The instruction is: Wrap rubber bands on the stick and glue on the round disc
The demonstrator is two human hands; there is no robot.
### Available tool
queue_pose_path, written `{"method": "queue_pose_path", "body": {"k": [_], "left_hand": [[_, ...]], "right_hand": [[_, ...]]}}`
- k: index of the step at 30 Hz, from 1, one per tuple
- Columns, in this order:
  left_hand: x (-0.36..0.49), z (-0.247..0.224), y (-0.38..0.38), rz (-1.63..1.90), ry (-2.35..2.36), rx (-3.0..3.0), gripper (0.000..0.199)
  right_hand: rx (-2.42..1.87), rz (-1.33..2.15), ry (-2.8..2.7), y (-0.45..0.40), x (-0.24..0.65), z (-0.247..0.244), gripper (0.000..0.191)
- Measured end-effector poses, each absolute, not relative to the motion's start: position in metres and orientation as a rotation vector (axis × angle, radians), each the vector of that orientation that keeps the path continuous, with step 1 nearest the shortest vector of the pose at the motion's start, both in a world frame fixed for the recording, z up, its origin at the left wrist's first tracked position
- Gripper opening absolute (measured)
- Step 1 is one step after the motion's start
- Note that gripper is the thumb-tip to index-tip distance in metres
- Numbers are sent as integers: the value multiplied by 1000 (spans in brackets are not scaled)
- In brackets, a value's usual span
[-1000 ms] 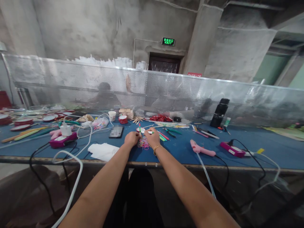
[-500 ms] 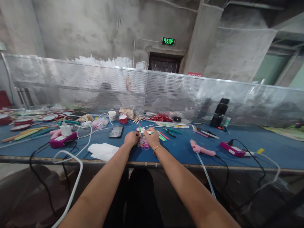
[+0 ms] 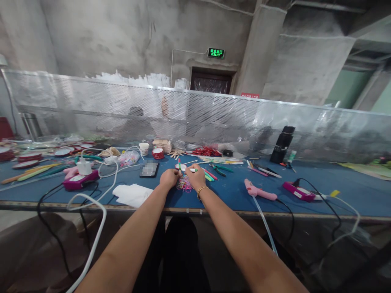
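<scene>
My left hand [image 3: 170, 178] is closed in a pinch around a short upright stick [image 3: 179, 163] with pink-red and green bands. Close beside it, my right hand [image 3: 197, 178] is closed around a white marker pen with a green end [image 3: 194, 170], which lies sideways across the stick. Whether the pen's tip touches the stick is too small to tell. Below and between both hands spreads a heap of colourful rubber bands [image 3: 184, 185]. Several coloured markers [image 3: 210, 175] lie just right of my right hand. A round white piece with a red rim [image 3: 181, 166] sits behind the stick.
A phone [image 3: 149, 169] and white cloth or paper [image 3: 132, 194] lie to the left. Pink glue gun [image 3: 259, 192], purple power box [image 3: 298, 192] and pliers [image 3: 220, 168] are on the right. A white cable [image 3: 102, 221] hangs over the front edge. A perforated metal screen [image 3: 171, 118] stands behind.
</scene>
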State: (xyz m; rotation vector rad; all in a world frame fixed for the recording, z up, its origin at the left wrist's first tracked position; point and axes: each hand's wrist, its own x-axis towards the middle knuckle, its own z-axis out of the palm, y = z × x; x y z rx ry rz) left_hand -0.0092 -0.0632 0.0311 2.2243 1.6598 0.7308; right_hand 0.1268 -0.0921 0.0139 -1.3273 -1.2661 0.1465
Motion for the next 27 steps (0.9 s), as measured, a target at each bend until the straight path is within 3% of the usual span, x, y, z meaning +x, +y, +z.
{"method": "queue_pose_path", "body": {"k": [27], "left_hand": [[-9, 30, -61, 746, 1653, 2200, 27]], "right_hand": [[-1294, 157, -1324, -93, 125, 15, 15]]}}
